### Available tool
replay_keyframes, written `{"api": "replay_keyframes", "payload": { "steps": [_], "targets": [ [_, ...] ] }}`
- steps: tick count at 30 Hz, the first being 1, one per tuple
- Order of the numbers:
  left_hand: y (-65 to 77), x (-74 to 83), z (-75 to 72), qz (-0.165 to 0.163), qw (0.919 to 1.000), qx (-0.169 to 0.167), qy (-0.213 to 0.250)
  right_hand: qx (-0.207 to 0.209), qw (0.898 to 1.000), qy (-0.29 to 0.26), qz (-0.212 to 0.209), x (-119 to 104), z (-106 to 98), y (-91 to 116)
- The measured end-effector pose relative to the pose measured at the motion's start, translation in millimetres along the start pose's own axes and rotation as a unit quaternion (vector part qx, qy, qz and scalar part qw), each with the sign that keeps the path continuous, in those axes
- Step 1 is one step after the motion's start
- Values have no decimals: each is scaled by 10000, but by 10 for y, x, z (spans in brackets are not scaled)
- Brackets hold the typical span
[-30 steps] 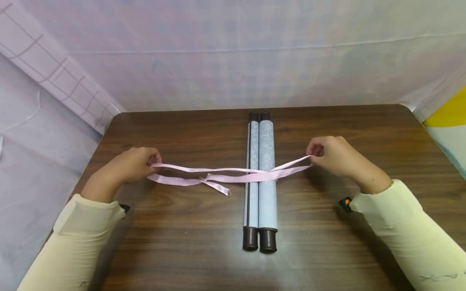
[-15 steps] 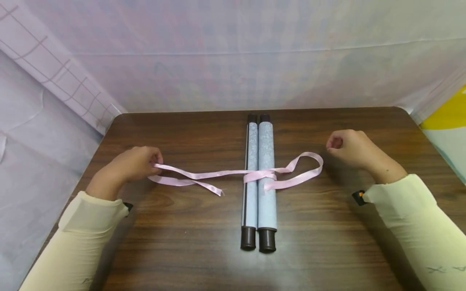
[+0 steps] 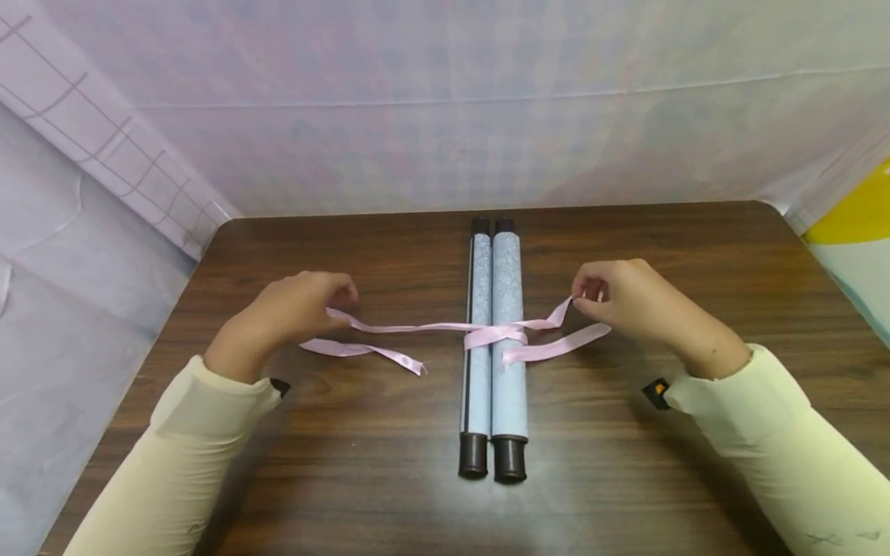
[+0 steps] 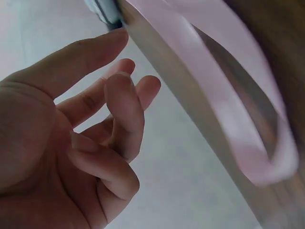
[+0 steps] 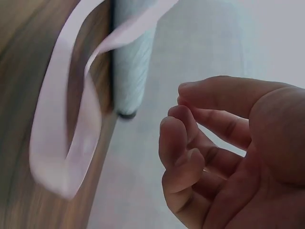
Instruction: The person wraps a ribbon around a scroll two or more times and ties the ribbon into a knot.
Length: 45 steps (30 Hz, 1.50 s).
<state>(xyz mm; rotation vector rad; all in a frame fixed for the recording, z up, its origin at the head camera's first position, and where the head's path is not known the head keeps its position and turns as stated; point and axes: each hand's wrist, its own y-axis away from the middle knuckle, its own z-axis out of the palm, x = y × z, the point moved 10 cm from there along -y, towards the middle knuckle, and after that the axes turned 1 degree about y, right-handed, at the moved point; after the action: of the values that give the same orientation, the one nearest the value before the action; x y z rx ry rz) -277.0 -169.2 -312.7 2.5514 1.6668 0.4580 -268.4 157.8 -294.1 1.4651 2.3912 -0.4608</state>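
Observation:
Two pale blue scrolls [image 3: 508, 401] with dark brown end caps lie side by side on the table. A pink ribbon [image 3: 495, 334] is wrapped across both near their middle, with loose lengths running out to left and right. My left hand [image 3: 281, 320] hovers beside the left loop; in the left wrist view its fingers [image 4: 125, 107] are loosely curled and apart from the ribbon [image 4: 219, 102]. My right hand [image 3: 629, 297] hovers by the right loop, partly overlapping it in the head view. In the right wrist view its loosely curled fingers [image 5: 172, 140] hold nothing, and the ribbon [image 5: 50, 138] lies beyond them.
The brown wood-grain table [image 3: 389, 494] reaches back to a pale cloth wall [image 3: 445, 147]. At the far right is a yellow and white surface [image 3: 851, 212]. A small black device [image 3: 657, 394] shows at the right sleeve.
Both hands held the ribbon loops at first. My right hand let go, moved right, then came back left. My left hand has since released its loop and shifted right.

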Motion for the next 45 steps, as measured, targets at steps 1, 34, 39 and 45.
{"api": "replay_keyframes", "payload": {
  "steps": [1,34,39,45],
  "targets": [
    [-25,72,-2,43,10000,4,-5,-49,10000,-43,-74,-70,26,-5],
    [-460,1507,412,1346,9908,145,82,-372,9974,-405,-456,-548,537,-221],
    [-449,1553,421,1386,9889,46,536,-81,9977,-508,-444,-568,467,-239],
    [-440,1607,373,1512,9859,188,690,273,9961,-703,-459,-582,417,-247]
  ]
}}
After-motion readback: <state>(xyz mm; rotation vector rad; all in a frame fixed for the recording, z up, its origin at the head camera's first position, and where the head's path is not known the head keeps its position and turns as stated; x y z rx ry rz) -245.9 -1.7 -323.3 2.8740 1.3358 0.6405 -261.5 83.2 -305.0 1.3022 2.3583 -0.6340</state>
